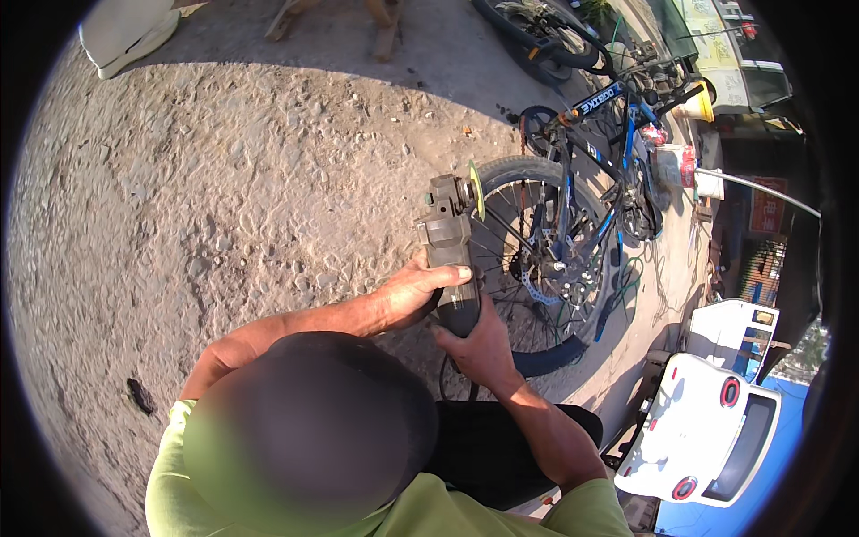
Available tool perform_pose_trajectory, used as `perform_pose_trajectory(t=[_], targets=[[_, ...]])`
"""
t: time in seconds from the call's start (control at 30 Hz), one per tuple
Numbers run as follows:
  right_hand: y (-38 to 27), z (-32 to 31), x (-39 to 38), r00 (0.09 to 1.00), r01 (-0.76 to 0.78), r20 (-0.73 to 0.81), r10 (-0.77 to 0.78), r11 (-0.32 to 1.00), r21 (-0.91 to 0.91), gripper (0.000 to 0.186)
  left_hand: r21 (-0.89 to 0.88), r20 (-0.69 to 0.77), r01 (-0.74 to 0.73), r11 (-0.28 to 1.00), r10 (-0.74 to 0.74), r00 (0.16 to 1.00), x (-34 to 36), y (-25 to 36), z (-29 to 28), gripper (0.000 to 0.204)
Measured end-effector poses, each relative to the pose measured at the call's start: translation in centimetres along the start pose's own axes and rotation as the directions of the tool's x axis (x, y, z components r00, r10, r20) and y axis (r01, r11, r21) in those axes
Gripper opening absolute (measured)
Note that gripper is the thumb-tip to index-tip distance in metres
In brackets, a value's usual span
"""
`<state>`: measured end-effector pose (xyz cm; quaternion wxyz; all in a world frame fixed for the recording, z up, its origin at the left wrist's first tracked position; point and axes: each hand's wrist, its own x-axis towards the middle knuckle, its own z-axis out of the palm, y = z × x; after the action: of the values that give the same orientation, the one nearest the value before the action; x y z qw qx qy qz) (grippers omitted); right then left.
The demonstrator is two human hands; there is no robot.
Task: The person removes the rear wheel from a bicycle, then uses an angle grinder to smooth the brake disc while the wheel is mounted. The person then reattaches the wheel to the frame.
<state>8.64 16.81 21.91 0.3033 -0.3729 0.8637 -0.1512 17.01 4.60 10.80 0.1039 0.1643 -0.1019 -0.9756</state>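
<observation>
A dark grey angle grinder [445, 234] is held out over the ground, its head pointing away from me. At its far end a yellow-green disc [477, 191] stands edge-on, close to the tyre of a bicycle wheel [521, 170]; whether they touch I cannot tell. My left hand [419, 285] wraps the grinder's body, thumb across the top. Behind it, my right hand [483, 345] grips the rear of the handle. A dark cord [445, 380] hangs below. The wheel belongs to a black and blue bicycle [595, 143] on my right, with a brake disc [541, 268] at the hub.
Rough, stony ground [268, 206] spreads to the left. Another bicycle [546, 36] lies at the far right, with a yellow bucket [702, 100] and paint-type pails [673, 166] beyond the blue one. A white car [689, 430] stands at the lower right. Wooden legs [383, 31] show at the top.
</observation>
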Motion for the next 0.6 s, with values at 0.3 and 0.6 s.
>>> perform_pose_trajectory(t=[0.3,0.6], targets=[[0.1,-0.7,-0.1,1.0,-0.024,0.016,0.024,0.999,-0.03,0.078,0.023,0.04,-0.003,1.0,0.002,0.999,0.2,-0.3,0.2,0.045],[0.1,-1.0,-0.1,1.0,-0.003,0.003,0.004,0.998,-0.069,0.076,0.016,0.064,-0.006,1.0,0.005,0.998,0.3,-0.3,0.2,0.041]])
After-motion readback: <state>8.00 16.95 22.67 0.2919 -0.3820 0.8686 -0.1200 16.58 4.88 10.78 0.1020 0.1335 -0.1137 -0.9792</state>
